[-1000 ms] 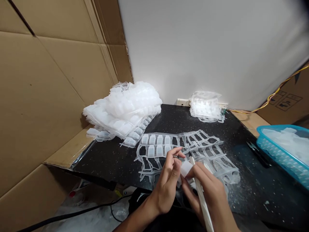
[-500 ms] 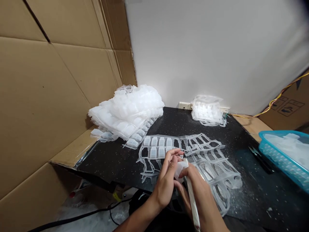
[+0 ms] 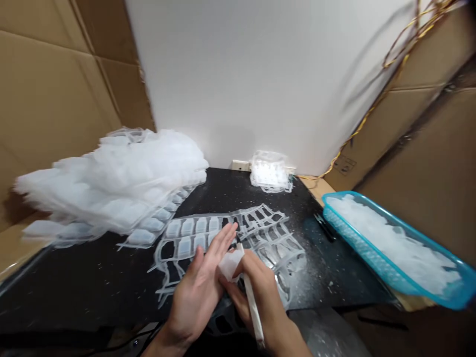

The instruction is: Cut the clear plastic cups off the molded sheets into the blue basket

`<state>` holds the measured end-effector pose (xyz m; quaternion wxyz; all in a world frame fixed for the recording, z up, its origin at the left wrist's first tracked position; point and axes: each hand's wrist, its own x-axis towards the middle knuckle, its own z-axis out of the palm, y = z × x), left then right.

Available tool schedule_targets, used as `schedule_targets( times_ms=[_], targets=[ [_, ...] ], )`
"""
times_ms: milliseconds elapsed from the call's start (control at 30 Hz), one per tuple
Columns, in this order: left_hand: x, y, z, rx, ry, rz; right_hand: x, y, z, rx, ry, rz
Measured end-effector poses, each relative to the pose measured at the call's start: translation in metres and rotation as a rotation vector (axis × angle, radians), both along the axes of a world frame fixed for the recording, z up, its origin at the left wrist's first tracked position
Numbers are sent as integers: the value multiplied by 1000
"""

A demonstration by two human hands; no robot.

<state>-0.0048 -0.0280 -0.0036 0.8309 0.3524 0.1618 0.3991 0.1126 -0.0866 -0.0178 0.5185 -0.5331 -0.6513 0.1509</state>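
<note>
My right hand (image 3: 260, 290) holds a long pale-handled tool (image 3: 253, 310) and pinches a small translucent white piece (image 3: 230, 264) between its fingers. My left hand (image 3: 201, 282) is open, palm up with its fingers stretched out, against the left side of that piece. Beneath and beyond both hands lies a translucent webbed sheet (image 3: 174, 258); a few tab-shaped pieces (image 3: 201, 225) sit in its left part, while many cells to the right are bare frames. The tool's dark tip is just above the white piece.
A large heap of white sheets (image 3: 130, 173) stands on the left of the black table (image 3: 223, 191). A smaller stack (image 3: 269, 171) is by the wall. At the right are black-handled cutters (image 3: 325, 228) and a blue basket (image 3: 372, 267) of white pieces. Cardboard flanks both sides.
The view has turned right, bringing more of the blue basket in. My left hand's fingers have straightened from a curl, opening the palm beside the white piece.
</note>
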Motion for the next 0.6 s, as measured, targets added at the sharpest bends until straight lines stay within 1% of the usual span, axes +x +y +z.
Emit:
schedule_targets(
  times_ms=[67,133,200,233,300,333,367,400,433,500,533,600],
  targets=[
    [5,2,3,-29,-4,-37,6,-1,5,8,22,-13],
    [11,6,0,25,43,-30,18,-5,13,21,15,-72],
    [16,10,-10,157,127,59,40,-10,26,48,-30,-189],
    [17,11,-16,244,184,122,56,-14,34,74,-72,-270],
    [15,13,-27,432,339,235,101,-23,54,136,-211,-457],
    [11,14,-30,530,447,265,129,-28,66,166,-302,-585],
    [6,14,-32,630,570,289,159,-33,78,165,-400,-712],
    [1,15,-32,735,699,313,191,-38,90,123,-486,-836],
    [-5,18,-31,847,815,348,223,-43,101,88,-509,-892],
    [-15,26,-30,1093,979,471,283,-47,118,-7,-530,-931],
    [-18,32,-30,1216,1027,545,309,-46,123,-75,-539,-937],
    [-25,47,-35,1426,1087,680,350,-42,123,-213,-549,-957]
  ],
)
